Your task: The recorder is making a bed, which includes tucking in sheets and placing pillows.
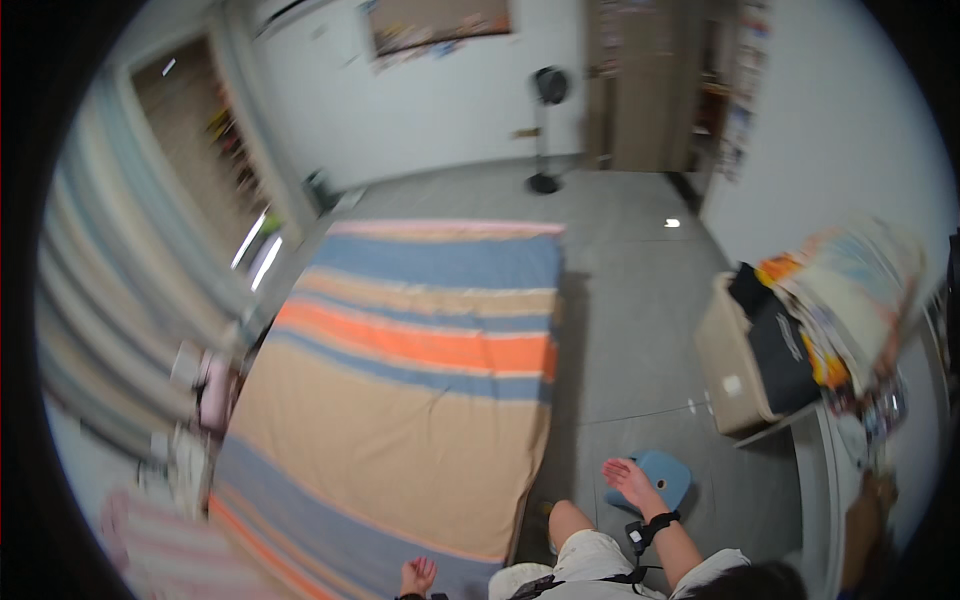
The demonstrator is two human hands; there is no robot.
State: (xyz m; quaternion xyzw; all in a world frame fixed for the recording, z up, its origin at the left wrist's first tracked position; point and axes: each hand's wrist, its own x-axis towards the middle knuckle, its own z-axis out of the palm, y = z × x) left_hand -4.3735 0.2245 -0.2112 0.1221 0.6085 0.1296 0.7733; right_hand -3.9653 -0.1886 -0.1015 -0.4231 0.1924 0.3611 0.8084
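Observation:
My left hand [418, 576] is low in the picture over the near edge of a bed covered with a striped sheet [405, 435]. Its fingers curl loosely, and nothing shows in it. My right hand [628, 478] is held out to the right of the bed, fingers extended and nothing in it. Below it, a blue plastic stool [671, 480] stands on the grey tiled floor, partly hidden by my hand and forearm. A black wrist strap [661, 523] with a small device is on my right wrist. The sheet has beige, blue and orange bands and slight wrinkles.
A beige bin [731, 375] piled with clothes stands at the right. A black pedestal fan [543, 182] stands by the far wall, near a door [643, 90]. Striped curtains [112, 247] hang at the left. A pink striped pillow [161, 551] lies at the near left.

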